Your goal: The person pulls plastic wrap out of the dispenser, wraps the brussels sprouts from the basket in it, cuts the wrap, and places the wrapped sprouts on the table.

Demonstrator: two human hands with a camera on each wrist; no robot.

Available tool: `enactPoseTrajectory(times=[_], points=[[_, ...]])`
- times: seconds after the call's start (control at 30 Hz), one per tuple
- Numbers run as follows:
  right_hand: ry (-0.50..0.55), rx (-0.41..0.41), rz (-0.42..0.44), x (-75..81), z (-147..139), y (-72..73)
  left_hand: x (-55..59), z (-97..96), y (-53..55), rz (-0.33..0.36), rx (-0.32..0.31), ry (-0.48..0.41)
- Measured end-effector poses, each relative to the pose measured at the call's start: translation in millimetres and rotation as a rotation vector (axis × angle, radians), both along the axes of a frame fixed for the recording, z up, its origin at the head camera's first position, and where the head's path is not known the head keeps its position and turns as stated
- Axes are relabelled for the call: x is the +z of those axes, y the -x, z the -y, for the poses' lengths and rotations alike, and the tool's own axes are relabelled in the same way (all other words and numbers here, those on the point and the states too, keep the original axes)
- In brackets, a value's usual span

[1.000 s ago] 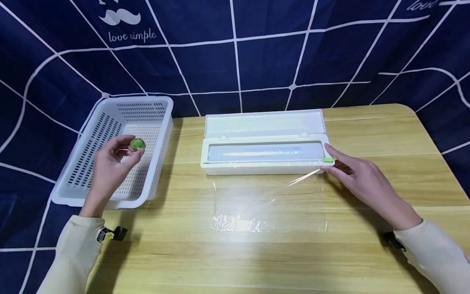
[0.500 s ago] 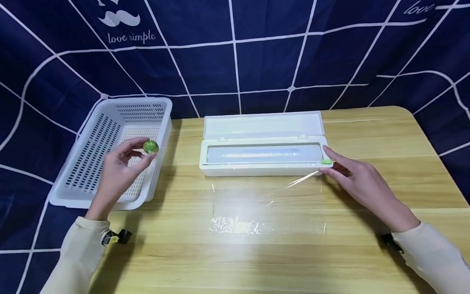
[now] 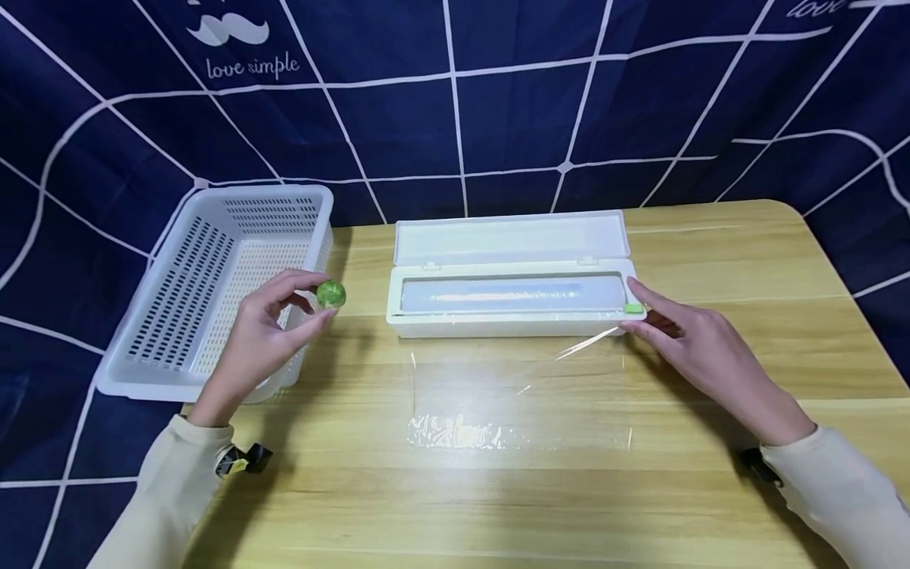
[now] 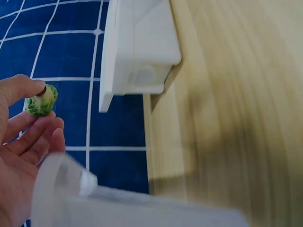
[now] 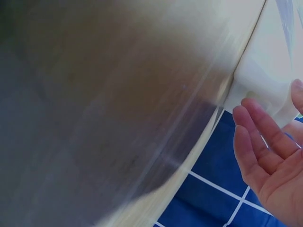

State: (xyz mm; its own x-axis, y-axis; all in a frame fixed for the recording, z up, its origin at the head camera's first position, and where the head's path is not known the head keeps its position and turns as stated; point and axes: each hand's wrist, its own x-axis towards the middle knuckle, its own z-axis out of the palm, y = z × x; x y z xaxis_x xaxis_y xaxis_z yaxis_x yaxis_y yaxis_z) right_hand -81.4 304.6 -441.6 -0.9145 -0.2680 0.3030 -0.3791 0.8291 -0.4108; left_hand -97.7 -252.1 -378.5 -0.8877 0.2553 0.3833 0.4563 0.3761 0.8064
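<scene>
My left hand (image 3: 266, 328) pinches a green Brussels sprout (image 3: 331, 295) between thumb and fingertips, in the air just past the basket's right rim. In the left wrist view the sprout (image 4: 47, 101) shows its pale cut end by the thumb. A white cling film box (image 3: 508, 325) lies with its lid up and a film roll inside. At its right end my right hand (image 3: 700, 348) holds the corner, thumb in front, index finger near the green cutter slider (image 3: 634, 308). Clear film (image 3: 455, 433) spreads from the box over the table.
A white slotted plastic basket (image 3: 322, 225) stands at the left, partly behind my left forearm. The wooden table (image 3: 498, 514) ends at a rounded right corner. Dark blue cloth (image 3: 512, 118) with white lines hangs behind.
My left hand has carried the sprout rightward, from over the basket to beyond its right rim. My right hand stays at the box's right end; box and film have not moved.
</scene>
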Motion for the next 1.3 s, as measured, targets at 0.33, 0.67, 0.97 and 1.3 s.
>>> enactPoseTrajectory(times=[0.33,0.67,0.97,1.3], points=[[-0.003,0.008,0.014,0.7,1,0.7,-10.7,-22.0,-2.3,-0.004,-0.068,0.084],[0.010,-0.007,0.054,4.0,2,0.8,-19.3,-46.2,-4.9,-0.013,-0.238,0.150],[0.011,-0.011,0.047,3.8,2,-0.9,-24.7,-67.1,-8.8,0.018,-0.299,0.126],[0.009,0.002,0.015,1.0,1,0.3,-36.3,-89.9,-14.5,0.086,-0.369,0.087]])
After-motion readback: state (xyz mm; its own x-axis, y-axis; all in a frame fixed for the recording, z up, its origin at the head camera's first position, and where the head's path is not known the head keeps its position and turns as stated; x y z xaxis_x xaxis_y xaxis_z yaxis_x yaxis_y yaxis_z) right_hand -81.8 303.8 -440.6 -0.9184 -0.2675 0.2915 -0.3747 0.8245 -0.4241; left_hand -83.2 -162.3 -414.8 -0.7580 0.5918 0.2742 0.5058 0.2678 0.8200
